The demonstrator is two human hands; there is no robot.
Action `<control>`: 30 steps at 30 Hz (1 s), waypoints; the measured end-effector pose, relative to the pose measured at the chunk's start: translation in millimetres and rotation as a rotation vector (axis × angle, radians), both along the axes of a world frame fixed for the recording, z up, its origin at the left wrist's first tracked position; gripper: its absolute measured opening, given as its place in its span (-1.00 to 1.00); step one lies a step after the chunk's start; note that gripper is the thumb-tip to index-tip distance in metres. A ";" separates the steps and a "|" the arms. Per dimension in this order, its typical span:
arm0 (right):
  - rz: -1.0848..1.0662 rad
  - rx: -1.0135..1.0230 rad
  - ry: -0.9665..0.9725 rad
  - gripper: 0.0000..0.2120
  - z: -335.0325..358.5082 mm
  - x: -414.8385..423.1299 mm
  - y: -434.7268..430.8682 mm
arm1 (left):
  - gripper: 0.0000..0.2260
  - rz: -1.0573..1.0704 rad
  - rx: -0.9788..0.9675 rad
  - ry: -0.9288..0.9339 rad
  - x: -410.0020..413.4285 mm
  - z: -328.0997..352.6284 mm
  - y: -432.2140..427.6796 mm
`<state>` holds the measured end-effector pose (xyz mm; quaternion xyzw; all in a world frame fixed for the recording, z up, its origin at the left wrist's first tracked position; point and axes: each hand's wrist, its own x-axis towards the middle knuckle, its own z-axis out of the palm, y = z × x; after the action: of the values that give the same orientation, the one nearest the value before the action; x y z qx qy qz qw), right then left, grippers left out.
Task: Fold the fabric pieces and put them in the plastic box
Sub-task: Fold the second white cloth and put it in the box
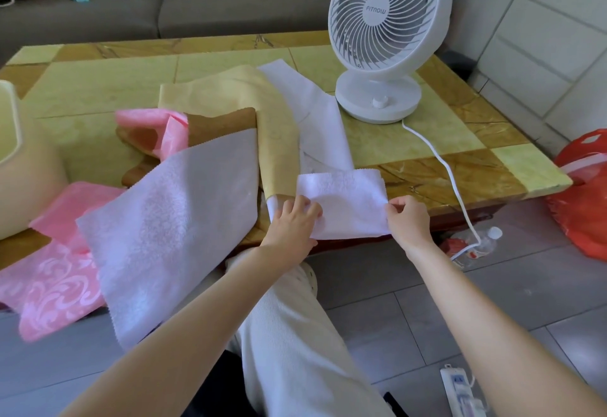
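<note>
Cloth [345, 198] pinched by left hand [292, 219] and right hand [408, 216], long axis 9-to-3; box [29, 167] at 9 o'clock, left hand nearer.

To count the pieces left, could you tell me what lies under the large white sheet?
Under the large white sheet, pink patterned fabric and a brown piece poke out; anything else beneath it is covered.

Grey sofa [197, 6] behind marble-patterned table [427, 141]; grey tiled floor [394, 301].
</note>
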<state>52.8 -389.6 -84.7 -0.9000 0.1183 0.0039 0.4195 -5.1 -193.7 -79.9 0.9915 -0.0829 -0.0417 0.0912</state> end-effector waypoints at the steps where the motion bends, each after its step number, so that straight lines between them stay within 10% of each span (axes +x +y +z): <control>1: 0.006 0.001 0.020 -0.87 -0.3 1.6 0.0 | -0.58 0.004 0.005 -0.003 0.9 -0.8 -0.7; 8: 0.062 -0.028 0.282 -0.52 10.1 4.3 7.9 | -0.59 0.010 0.036 -0.023 3.7 -4.0 -0.4; 22: 0.032 0.202 0.411 -0.48 36.9 -11.5 22.7 | -0.60 -0.020 -0.011 -0.016 -2.3 -0.7 8.3; 30: 0.257 -0.224 -0.002 -0.50 110.1 -14.5 61.0 | -0.49 -0.043 -0.188 0.147 -19.9 19.3 48.7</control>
<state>38.4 -328.5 25.5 -0.9488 0.0013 0.0435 0.3129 -25.0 -145.1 -60.6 0.9709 -0.1006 -0.1081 0.1886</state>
